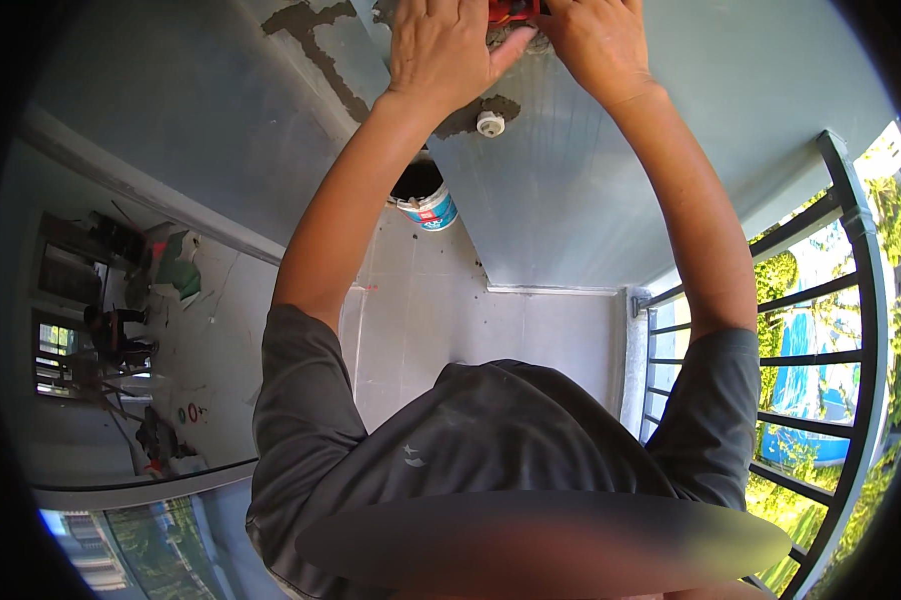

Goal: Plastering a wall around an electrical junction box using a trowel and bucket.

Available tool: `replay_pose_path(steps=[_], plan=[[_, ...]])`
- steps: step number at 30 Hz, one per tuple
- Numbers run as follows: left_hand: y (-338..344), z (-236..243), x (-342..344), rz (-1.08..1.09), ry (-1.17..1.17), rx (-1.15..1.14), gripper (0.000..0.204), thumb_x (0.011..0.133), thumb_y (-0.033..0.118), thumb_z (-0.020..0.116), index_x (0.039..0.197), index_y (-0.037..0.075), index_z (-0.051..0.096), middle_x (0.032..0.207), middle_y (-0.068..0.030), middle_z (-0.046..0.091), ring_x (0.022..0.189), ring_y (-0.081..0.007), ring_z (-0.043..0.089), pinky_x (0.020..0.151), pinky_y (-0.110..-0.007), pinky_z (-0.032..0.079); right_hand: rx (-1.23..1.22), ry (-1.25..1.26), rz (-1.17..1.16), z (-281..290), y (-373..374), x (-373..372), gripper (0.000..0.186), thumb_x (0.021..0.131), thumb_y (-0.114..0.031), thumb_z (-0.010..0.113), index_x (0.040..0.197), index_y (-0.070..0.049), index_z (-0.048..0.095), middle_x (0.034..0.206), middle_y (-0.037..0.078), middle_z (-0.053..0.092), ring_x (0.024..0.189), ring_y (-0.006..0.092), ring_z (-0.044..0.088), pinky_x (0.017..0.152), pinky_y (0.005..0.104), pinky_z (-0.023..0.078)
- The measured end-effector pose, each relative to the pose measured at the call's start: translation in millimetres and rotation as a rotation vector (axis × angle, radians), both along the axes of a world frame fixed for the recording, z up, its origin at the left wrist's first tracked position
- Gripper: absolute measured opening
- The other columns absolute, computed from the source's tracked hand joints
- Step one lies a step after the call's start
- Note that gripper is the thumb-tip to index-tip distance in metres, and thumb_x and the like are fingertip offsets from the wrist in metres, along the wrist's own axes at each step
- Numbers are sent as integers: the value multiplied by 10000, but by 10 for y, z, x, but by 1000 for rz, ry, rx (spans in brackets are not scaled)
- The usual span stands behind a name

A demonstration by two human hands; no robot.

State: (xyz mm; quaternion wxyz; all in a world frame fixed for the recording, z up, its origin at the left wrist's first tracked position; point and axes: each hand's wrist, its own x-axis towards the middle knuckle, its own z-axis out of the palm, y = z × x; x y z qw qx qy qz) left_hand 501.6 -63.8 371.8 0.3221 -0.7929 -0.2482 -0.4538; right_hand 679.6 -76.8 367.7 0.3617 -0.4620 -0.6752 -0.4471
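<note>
Both arms are raised up the grey wall panel [571,190], with the hands at the top edge of the head view. Between them shows part of a small red-and-black object [512,11], whose kind I cannot make out. My left hand [443,48] is against its left side, thumb stretched beneath it and fingertips out of the picture. My right hand [603,42] closes on it from the right. Wet grey mortar [501,104] is smeared below the hands, around a white round pipe end [491,124] that sticks out of the panel.
A mortar-stained bucket [431,212] with a blue-and-white label stands on the tiled floor [421,310]. At right runs a dark metal railing [851,330] with greenery outside. Behind glass at left, another person [121,330] is among scattered materials. A mortar strip [326,60] marks the upper-left wall.
</note>
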Motion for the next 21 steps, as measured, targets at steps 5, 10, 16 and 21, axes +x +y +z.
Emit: replay_pose_path(steps=[5, 10, 16, 21], plan=[[150, 9, -32, 129, 57, 89, 706, 797, 293, 747, 1358, -5, 438, 1258, -173, 492, 1108, -348, 515, 937, -454, 427, 18, -1, 18, -1, 19, -16, 630, 806, -171, 624, 1398, -41, 453, 1541, 91, 327, 1433, 283, 283, 1144, 526, 220], [154, 56, 54, 147, 18, 137, 539, 779, 296, 747, 1208, 22, 569, 1112, -115, 565, 998, -299, 550, 851, -421, 447, -19, 11, 27, 24, -19, -23, 656, 808, -226, 666, 1400, -42, 451, 1537, 89, 334, 1435, 279, 276, 1147, 522, 211], [218, -61, 140, 305, -23, 70, 462, 810, 313, 709, 1158, 25, 612, 1077, -105, 560, 957, -286, 543, 801, -408, 444, -12, 18, 47, 2, 21, -29, 651, 808, -229, 663, 1399, -51, 457, 1542, 85, 326, 1436, 272, 275, 1149, 517, 208], [216, -86, 214, 197, -70, 133, 414, 795, 185, 731, 1145, 7, 599, 1160, -151, 553, 1054, -330, 534, 882, -439, 459, -15, 10, 29, -12, 2, 6, 643, 809, -233, 655, 1396, -57, 461, 1542, 80, 329, 1436, 266, 275, 1150, 516, 208]])
